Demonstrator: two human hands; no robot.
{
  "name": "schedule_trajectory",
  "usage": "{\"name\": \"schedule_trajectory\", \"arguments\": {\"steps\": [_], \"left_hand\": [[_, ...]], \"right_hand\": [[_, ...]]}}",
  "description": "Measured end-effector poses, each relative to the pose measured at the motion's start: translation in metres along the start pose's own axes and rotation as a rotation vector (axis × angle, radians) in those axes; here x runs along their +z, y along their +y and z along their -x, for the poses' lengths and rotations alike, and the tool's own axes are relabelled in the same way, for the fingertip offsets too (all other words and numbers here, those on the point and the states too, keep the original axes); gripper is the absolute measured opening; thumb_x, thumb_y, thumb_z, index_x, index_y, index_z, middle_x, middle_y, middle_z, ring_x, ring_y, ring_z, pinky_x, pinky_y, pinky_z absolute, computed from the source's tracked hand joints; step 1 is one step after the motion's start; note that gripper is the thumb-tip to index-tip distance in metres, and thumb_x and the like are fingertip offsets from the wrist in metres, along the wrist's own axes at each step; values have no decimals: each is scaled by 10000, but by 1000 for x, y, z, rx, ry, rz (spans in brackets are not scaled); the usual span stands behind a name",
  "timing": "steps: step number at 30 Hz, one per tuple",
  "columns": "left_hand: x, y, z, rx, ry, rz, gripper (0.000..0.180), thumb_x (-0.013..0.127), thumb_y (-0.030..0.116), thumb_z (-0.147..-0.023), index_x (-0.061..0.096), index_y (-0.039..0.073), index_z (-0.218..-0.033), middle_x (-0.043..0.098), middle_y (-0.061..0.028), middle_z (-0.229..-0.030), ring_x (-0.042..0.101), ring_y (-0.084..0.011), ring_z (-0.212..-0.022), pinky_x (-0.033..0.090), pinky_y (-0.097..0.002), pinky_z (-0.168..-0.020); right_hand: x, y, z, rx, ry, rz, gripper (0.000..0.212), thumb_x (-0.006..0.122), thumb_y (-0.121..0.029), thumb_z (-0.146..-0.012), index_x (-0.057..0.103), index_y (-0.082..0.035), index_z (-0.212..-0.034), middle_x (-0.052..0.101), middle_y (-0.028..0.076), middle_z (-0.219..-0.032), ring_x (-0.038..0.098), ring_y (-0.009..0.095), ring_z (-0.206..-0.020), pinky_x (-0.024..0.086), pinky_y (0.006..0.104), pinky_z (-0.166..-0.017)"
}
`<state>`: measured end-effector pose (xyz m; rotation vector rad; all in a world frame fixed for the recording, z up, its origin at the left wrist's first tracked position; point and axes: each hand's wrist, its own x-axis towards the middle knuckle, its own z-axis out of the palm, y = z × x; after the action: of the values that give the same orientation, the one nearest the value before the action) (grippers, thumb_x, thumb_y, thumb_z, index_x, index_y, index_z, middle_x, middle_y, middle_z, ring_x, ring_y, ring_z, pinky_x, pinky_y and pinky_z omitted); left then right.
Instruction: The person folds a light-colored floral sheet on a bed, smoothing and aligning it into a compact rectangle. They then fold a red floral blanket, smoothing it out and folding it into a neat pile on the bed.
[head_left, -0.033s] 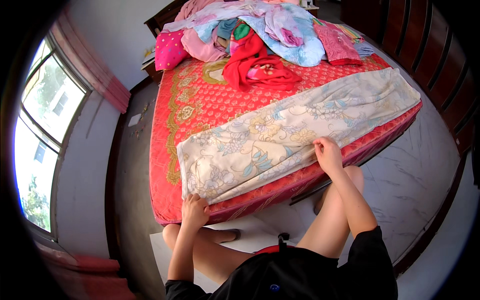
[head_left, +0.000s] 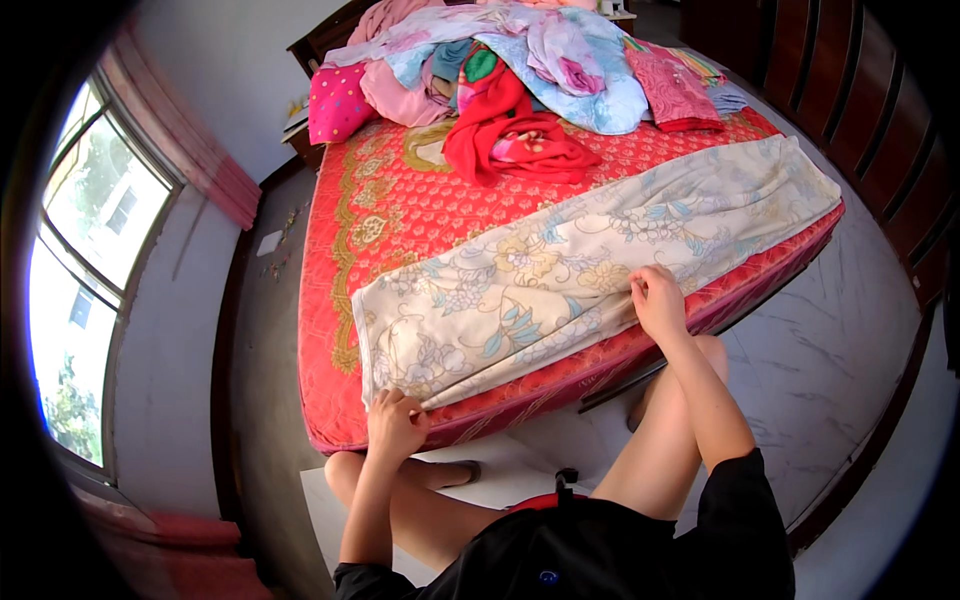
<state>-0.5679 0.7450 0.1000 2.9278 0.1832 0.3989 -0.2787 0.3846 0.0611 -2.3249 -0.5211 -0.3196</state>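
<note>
A cream floral sheet (head_left: 520, 280), printed with yellow, blue and grey flowers, lies folded into a long strip across the near part of the bed. My left hand (head_left: 398, 422) is closed on its near left corner, fingers pinched at the hem. Farther right, my right hand (head_left: 658, 302) pinches the near edge of the same sheet around its middle. Shallow creases run along the cloth between both hands. Under it is a red mattress (head_left: 400, 215) with a gold pattern, its red border showing along the front.
Crumpled bedding is heaped at the bed's far end: a red blanket (head_left: 520, 150), a light blue quilt (head_left: 610, 100), a pink dotted pillow (head_left: 336, 105) and a pink folded cloth (head_left: 680, 90). A window (head_left: 100, 220) is at left, a dark wooden wardrobe (head_left: 850, 100) at right.
My left hand has shifted slightly right at the sheet's corner. My right hand has risen a little, still pinching the edge. The sheet lies almost the same.
</note>
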Motion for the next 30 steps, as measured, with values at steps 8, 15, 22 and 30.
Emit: {"name": "schedule_trajectory", "arguments": {"steps": [8,15,22,30], "left_hand": [[84,112,-85,23,181,378,162,672,46,-791,664,33,-952,618,-134,-1017,570,-338,-973,478,-421,-846],[152,147,-113,-175,346,244,130,653,76,-820,650,49,-947,590,-135,-999,555,-346,-948,459,-434,-832],[152,149,-110,-207,364,177,150,649,67,-810,644,39,-957,562,-151,-964,537,-360,-925,448,-452,-817],[154,158,-117,-215,404,147,161,650,45,-781,627,32,-940,559,-149,-948,542,-358,-904,458,-445,-788]], "right_hand": [[4,38,-81,-112,-321,308,526,770,-236,-762,598,-166,-1254,520,104,-1326,491,323,-1184,459,425,-959],[25,116,-139,-50,81,79,365,704,-251,-835,640,-136,-1176,623,123,-1166,597,344,-1078,498,429,-894],[-35,132,-145,84,-552,336,256,715,-202,-808,665,-82,-1028,663,128,-1049,625,318,-1033,514,417,-862],[-52,131,-216,-136,93,-192,411,664,-60,-811,569,-56,-1211,546,181,-1315,564,350,-1163,480,412,-955]]}}
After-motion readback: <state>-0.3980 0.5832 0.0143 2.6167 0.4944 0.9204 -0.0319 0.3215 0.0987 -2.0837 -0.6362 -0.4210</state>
